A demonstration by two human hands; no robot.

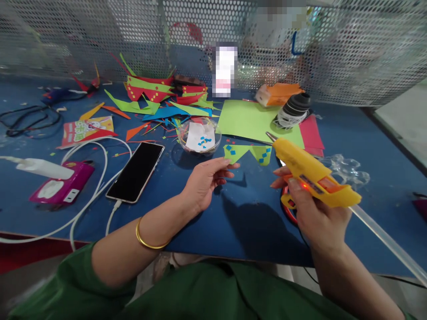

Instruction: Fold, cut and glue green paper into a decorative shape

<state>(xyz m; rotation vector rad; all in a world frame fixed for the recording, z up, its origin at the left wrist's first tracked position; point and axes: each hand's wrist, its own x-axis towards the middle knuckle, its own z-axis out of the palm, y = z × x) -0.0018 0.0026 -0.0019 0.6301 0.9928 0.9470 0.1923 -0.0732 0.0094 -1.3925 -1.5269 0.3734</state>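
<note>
My left hand pinches the lower left edge of a green paper piece, which has blue squares stuck on both ends. My right hand is wrapped round a yellow glue gun; its nozzle points up and left, just above the right end of the paper. A clear glue stick runs out of the gun's back. Just beyond my left hand stands a round clear container with white paper and small blue squares on it. Behind the gun, a red ring-shaped object is partly hidden.
A phone, white cable and purple power socket lie at left. Red and green paper shapes and scraps lie at the back. Green sheets, a black bottle and an orange box are behind. A mesh panel borders the table.
</note>
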